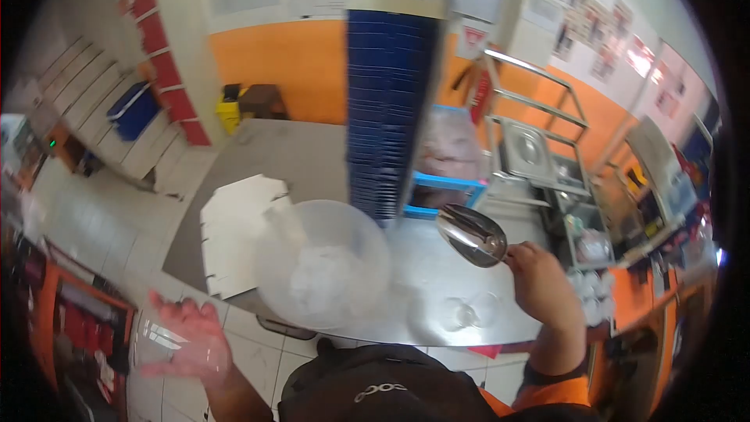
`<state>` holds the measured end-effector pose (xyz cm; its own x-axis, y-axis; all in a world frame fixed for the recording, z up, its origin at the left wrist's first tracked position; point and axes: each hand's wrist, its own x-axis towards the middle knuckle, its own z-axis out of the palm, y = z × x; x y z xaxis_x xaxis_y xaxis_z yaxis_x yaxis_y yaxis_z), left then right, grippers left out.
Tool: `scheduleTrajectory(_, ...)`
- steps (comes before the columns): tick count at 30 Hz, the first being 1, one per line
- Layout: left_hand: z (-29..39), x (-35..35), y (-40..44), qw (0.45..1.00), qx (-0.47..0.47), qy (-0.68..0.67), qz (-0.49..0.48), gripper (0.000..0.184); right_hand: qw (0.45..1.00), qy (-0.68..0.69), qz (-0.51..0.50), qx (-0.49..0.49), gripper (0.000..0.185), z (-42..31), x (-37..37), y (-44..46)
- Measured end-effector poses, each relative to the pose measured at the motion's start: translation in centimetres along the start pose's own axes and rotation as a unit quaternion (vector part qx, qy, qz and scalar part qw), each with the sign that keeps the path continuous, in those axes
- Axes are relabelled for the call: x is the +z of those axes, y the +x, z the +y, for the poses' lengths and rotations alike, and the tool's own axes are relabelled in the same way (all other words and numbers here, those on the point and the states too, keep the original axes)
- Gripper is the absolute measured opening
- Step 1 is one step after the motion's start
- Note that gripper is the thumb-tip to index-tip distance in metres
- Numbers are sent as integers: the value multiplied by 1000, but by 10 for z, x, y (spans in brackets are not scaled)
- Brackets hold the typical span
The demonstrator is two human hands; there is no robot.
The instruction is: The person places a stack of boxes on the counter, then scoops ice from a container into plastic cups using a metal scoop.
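Observation:
My right hand (539, 280) grips the handle of a shiny metal scoop (473, 234), held over the steel table (418, 281). At the lower left, my left hand (191, 344) holds a clear plastic cup (158, 341) between thumb and fingers; its outline is faint. A large translucent tub (363, 266) with white contents (316, 277) stands between the hands. White cardboard (238, 230) lies beside the tub on its left. Near the table's front edge, some clear round plastic item (466, 312) rests below the scoop.
A tall dark blue stack (387, 101) rises behind the tub. To its right is a blue crate (445, 191) with bagged contents. Farther right stand a metal rack (539, 78) and metal containers (527, 148). Several clear cups (590, 297) sit right of my right hand.

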<state>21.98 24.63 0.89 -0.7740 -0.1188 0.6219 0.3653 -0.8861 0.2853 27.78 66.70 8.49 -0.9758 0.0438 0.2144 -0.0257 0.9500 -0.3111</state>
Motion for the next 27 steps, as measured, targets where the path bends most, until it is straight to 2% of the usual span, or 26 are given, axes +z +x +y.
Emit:
scheduleTrajectory(3, -4, -17, 19, 993, -9, 17, 118, 106, 987, -27, -84, -132, 24, -80, -24, 44)
scheduleTrajectory(4, -11, -19, 24, 993, -13, 31, 116, 107, 976, -49, -73, -198, 24, -95, -9, 58)
scheduleTrajectory(6, -30, -21, 30, 992, -32, 53, 112, 109, 952, -133, -152, -231, 21, -134, 29, 87)
scheduleTrajectory(8, -46, -35, 33, 995, -67, 54, 55, 112, 889, -278, -255, -259, 20, -162, 83, 111)
scheduleTrajectory(10, -60, -42, 35, 993, -102, 49, 13, 116, 834, -319, -320, -315, 19, -159, 144, 128)
scheduleTrajectory(12, -70, -49, 41, 991, -132, 31, -18, 120, 896, -148, -340, -245, 19, -131, 206, 141)
scheduleTrajectory(15, -80, -60, 45, 986, -155, -37, -58, 125, 813, -198, -481, -262, 20, -156, 188, 180)
scheduleTrajectory(18, -80, -63, 47, 976, -203, -53, -54, 126, 747, -241, -556, -273, 20, -176, 165, 183)
scheduleTrajectory(19, -78, -64, 49, 972, -221, -52, -58, 126, 794, -197, -513, -260, 18, -169, 171, 170)
scheduleTrajectory(22, -78, -61, 51, 962, -264, -52, -56, 127, 780, -181, -512, -312, 16, -163, 191, 168)
scheduleTrajectory(23, -78, -61, 53, 959, -272, -61, -41, 127, 768, -168, -498, -365, 16, -149, 216, 161)
scheduleTrajectory(26, -76, -65, 58, 960, -271, -51, -53, 126, 756, -155, -507, -383, 16, -156, 216, 165)
scheduleTrajectory(27, -77, -64, 57, 961, -267, -43, -64, 126, 736, -164, -533, -384, 17, -158, 212, 167)
